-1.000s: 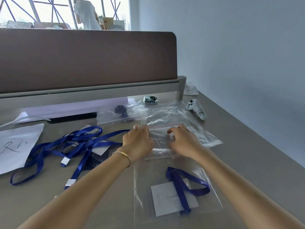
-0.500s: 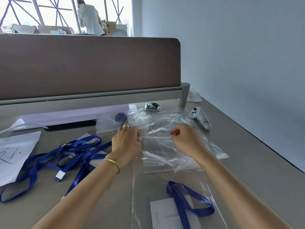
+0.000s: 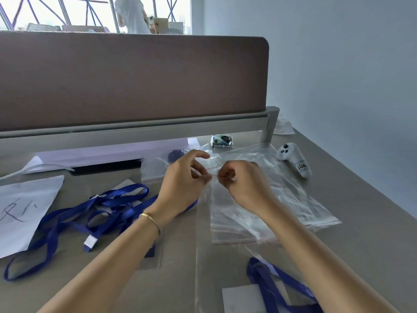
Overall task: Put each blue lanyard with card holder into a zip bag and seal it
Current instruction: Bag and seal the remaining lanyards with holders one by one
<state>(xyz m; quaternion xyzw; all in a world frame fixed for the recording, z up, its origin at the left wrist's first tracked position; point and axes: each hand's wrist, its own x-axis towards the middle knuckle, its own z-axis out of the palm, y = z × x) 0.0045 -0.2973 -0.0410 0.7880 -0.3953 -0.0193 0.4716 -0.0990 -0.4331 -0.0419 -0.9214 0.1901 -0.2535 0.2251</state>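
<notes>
My left hand [image 3: 182, 181] and my right hand [image 3: 243, 184] meet above the desk, each pinching the red-lined top edge of a clear zip bag [image 3: 228, 211] that hangs down between them. Under it lies a pile of empty zip bags [image 3: 300, 206]. Near the bottom edge a filled zip bag [image 3: 207, 279] lies flat, holding a blue lanyard with a white card holder [image 3: 266, 283]. Loose blue lanyards [image 3: 94, 211] are tangled on the desk to the left. Another bagged lanyard [image 3: 162, 163] lies behind my left hand.
A white sheet with handwriting [image 3: 20, 211] lies at the far left. A white controller [image 3: 295, 159] rests at the right, a small packet [image 3: 222, 141] at the back. The brown partition [image 3: 135, 77] closes off the desk's far side; a person stands beyond it.
Both hands have lifted a bag off the pile and come close together at its top edge. The camera has tilted up, so the filled bag sits lower in view.
</notes>
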